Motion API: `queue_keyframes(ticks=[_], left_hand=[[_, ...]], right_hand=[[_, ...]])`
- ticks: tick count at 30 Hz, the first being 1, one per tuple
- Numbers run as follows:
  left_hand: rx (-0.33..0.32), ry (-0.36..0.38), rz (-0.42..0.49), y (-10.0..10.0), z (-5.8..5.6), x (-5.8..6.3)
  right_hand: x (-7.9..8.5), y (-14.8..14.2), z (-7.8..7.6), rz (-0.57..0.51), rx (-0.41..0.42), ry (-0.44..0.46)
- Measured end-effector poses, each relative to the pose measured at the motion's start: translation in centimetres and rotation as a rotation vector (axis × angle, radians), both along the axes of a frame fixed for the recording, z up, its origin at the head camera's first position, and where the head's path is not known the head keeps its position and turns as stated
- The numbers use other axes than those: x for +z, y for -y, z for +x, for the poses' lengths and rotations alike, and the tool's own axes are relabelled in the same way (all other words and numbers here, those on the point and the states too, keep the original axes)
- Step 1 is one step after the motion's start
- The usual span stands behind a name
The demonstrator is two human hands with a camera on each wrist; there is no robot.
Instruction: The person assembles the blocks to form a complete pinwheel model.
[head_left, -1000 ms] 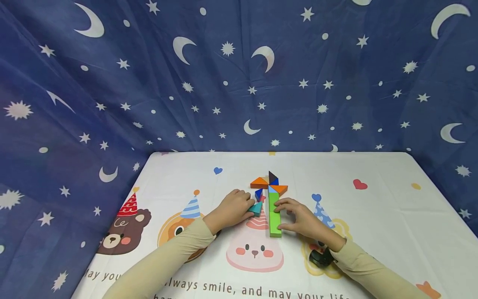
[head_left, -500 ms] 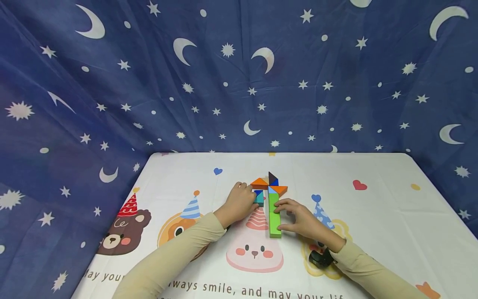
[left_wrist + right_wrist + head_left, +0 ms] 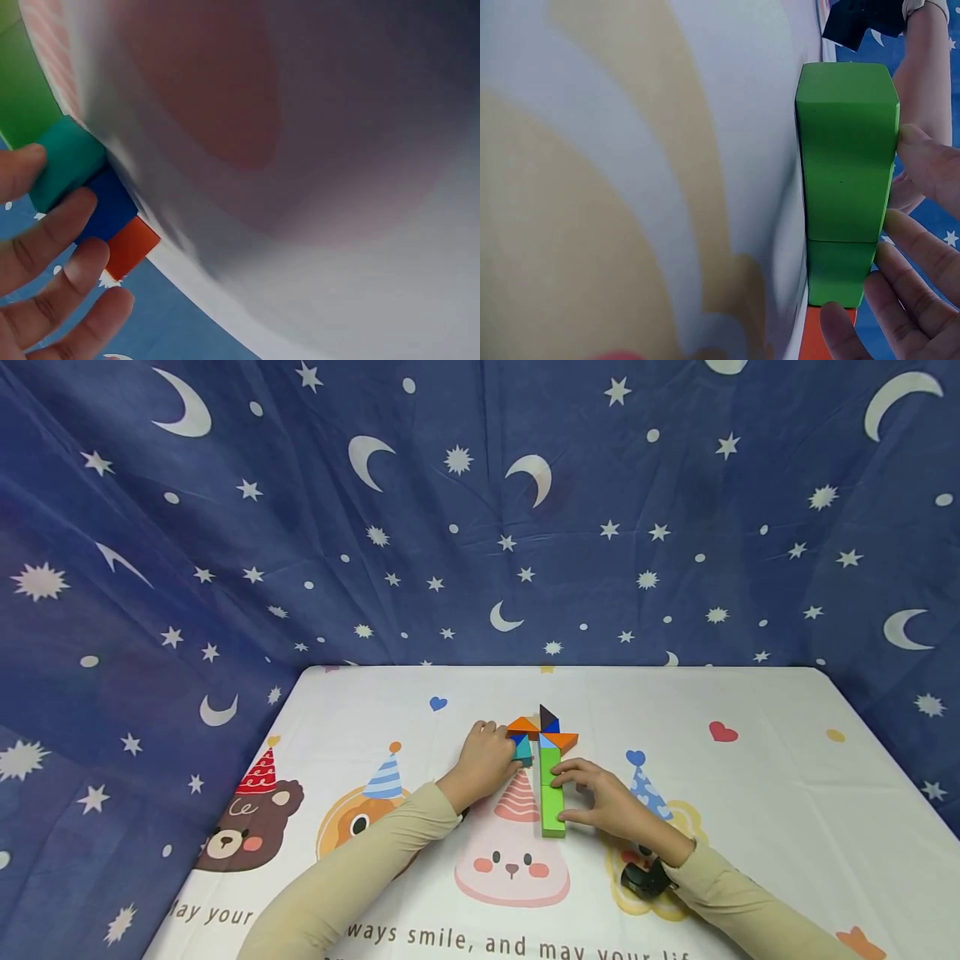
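Note:
My left hand holds a teal triangular block, its thumb and a fingertip on it, with a dark blue triangular block against it. Both are left of the green column, close below an orange triangular block. My right hand rests its thumb and fingertips along the right side of two green blocks, laid end to end. At their far end sit a light blue triangle and another orange triangle. Behind these are a dark brown triangle and a blue one.
A white tablecloth printed with cartoon animals, hearts and lettering covers the table. The blue curtain with moons and stars hangs along the back and left. A black wrist device is under the right wrist.
My left hand has moved right and away from me, pushing the teal block against the dark blue one and both up to the left orange block. The right hand has stayed put.

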State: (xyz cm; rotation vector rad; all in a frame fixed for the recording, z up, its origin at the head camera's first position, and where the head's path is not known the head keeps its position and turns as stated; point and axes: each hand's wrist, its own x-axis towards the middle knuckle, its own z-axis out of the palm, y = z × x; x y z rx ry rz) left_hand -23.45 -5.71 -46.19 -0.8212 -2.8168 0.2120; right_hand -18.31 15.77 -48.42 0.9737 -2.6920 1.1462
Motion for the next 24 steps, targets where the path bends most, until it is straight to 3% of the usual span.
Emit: queue_keyframes(ticks=[14,24], left_hand=[[-0.029,0.024,-0.033,-0.29,0.74,0.07],[-0.102,0.028,0.007,-0.09,0.86,0.61]], right_hand=[[-0.04,-0.10,0.07,0.001,-0.011,0.008],[-0.11,0.02,-0.06,0.000,-0.006,-0.002]])
